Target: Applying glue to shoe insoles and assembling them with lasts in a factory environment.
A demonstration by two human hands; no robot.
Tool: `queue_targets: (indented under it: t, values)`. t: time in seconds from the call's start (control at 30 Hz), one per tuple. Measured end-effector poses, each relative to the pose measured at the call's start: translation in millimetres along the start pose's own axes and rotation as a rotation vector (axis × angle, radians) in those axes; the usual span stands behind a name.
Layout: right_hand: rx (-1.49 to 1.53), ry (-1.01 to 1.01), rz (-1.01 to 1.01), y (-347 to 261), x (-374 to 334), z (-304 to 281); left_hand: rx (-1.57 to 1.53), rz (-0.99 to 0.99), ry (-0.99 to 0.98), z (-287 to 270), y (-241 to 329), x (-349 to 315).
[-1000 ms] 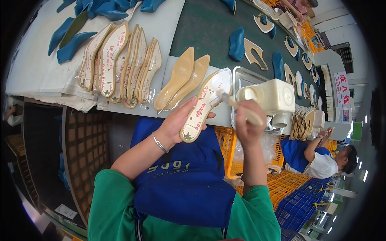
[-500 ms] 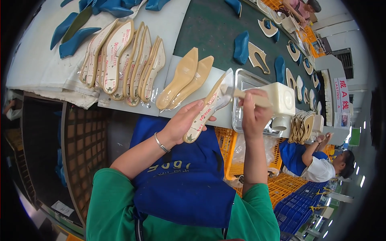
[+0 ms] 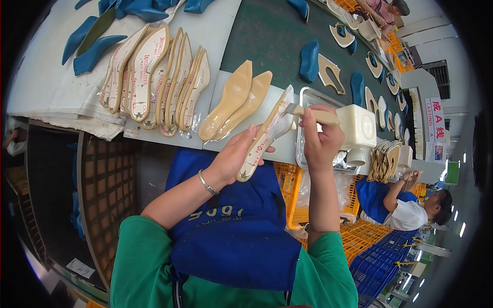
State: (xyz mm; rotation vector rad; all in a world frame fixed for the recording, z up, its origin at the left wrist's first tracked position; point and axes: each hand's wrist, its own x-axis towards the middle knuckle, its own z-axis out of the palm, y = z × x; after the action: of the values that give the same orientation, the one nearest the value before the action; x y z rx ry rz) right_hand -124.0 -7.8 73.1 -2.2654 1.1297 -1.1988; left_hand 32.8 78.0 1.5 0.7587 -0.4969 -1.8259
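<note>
My left hand [image 3: 237,153] is closed around the heel half of a shoe insole [image 3: 264,139], printed underside up and toe tilted away from me. In my right hand [image 3: 322,137] is a flat paintbrush [image 3: 319,115], gripped by its wooden handle. Its bristles touch the insole's front part, where a wet whitish coating shows. Just left of it, two tan insoles [image 3: 229,100] lie smooth side up on the table. Farther left, a row of insoles [image 3: 147,74] leans together with printed sides showing. Below the brush hand is a metal tray [image 3: 302,149].
A cream plastic container [image 3: 358,126] stands on the tray. Blue shoe lasts [image 3: 95,54] lie at the far left. A green conveyor belt [image 3: 267,36] carries lasts and shoe parts. Orange crates [image 3: 294,197] stand under the table edge. A co-worker [image 3: 411,208] works at the right.
The brush has shifted slightly left and nearer along the insole's front half, with my right hand. More whitish coating covers the printed surface. The left hand keeps its hold.
</note>
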Motion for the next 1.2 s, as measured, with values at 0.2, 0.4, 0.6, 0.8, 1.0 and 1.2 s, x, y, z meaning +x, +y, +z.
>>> queue_targets:
  t: [0.2,0.4,0.6,0.8,1.0,1.2]
  values:
    - [0.024,-0.111,-0.049,-16.3,-23.6,-3.6,-0.023,-0.027,0.001,-11.8,-3.8,3.7]
    - [0.088,-0.006,0.027,-2.8,-3.6,-0.3,-0.030,-0.007,-0.025,-9.5,-3.4,2.7]
    - [0.266,0.152,0.371,68.6,51.7,-10.3,-0.022,-0.033,-0.118,-20.4,-2.8,0.5]
    - [0.152,0.274,0.240,81.2,76.4,-26.0,-0.175,0.191,-0.056,-17.0,24.8,22.8]
    - [0.152,-0.132,0.092,55.0,89.0,-8.4,-0.395,0.403,-0.187,29.0,90.8,85.7]
    - [0.643,-0.454,0.433,47.4,125.3,-29.8,-0.262,0.577,-0.304,78.1,111.5,157.4]
